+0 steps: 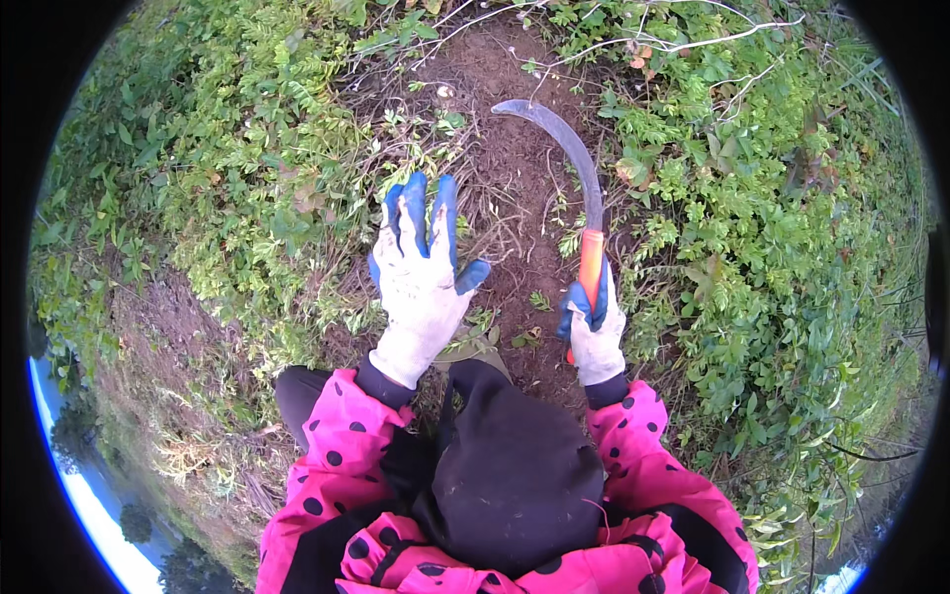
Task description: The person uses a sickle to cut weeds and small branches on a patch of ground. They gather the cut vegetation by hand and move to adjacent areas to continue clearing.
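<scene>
My right hand (597,332), in a white glove with blue coating, is wrapped round the orange handle of a sickle (571,146). Its curved dark blade points away from me and bends left over a strip of bare brown soil (515,188). To the left, my left hand (424,282) wears a matching soiled glove. The fingers are stretched out and spread, with nothing in them. It hovers over or lies by cut-looking stems and leaves (391,148) at the edge of the soil; whether it touches them I cannot tell.
Low leafy plants (247,148) cover the ground on the left, and denser greenery (762,287) grows on the right. Thin dry branches (683,45) reach across the far side. A dark bag-like cloth (520,465) hangs before my body, near my bent knee (297,401).
</scene>
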{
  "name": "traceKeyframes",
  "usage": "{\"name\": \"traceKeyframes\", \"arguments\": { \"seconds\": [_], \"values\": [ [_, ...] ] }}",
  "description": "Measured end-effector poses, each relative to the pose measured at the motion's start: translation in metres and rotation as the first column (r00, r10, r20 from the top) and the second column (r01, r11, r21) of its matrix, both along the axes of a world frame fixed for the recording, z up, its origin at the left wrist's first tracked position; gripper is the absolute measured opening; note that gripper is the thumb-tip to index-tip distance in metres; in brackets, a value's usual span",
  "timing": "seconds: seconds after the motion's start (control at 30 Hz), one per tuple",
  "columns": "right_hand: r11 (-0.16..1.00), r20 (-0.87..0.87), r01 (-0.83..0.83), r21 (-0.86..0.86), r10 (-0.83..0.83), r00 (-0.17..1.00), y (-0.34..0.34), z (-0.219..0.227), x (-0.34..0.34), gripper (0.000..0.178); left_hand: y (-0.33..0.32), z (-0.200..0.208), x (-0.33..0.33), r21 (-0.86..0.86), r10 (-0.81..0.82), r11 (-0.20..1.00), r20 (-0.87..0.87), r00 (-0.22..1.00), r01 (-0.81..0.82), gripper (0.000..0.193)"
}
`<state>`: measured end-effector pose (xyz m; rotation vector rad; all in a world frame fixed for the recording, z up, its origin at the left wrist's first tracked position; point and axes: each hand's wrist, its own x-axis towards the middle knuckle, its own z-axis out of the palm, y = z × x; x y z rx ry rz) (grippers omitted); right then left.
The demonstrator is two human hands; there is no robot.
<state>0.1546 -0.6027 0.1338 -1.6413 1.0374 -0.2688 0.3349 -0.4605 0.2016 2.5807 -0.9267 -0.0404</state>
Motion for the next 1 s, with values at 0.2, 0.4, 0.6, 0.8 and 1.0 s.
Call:
{"name": "traceKeyframes", "arguments": {
  "seconds": [0.2, 0.4, 0.6, 0.8, 1.0],
  "values": [
    [0.920, -0.026, -0.250, -0.304, 0.254, 0.967, 0.020, -0.024, -0.011, 0.060, -0.038, -0.065, 0.075, 0.617, 0.004, 0.787, -0.043, 0.999, 0.023, 0.104],
    [0.916, -0.102, -0.343, -0.207, 0.329, 0.939, 0.009, -0.003, 0.032, 0.061, -0.021, -0.109, 0.065, 0.297, -0.005, 0.955, -0.035, 0.999, 0.016, 0.053],
    [0.948, -0.238, -0.309, -0.074, 0.284, 0.929, 0.021, -0.002, -0.045, 0.061, -0.005, -0.083, 0.057, 0.275, -0.125, 0.943, -0.225, 0.966, 0.186, 0.041],
    [0.919, -0.191, -0.393, -0.009, 0.385, 0.903, 0.022, -0.002, -0.064, 0.056, 0.076, -0.091, 0.037, 0.445, 0.027, 0.892, -0.238, 0.971, 0.084, 0.047],
    [0.975, -0.055, -0.123, 0.186, 0.136, 0.989, 0.011, 0.019, -0.020, 0.061, 0.223, -0.085, 0.075, 0.602, 0.305, 0.761, -0.004, 0.952, -0.241, 0.062]
  ]
}}
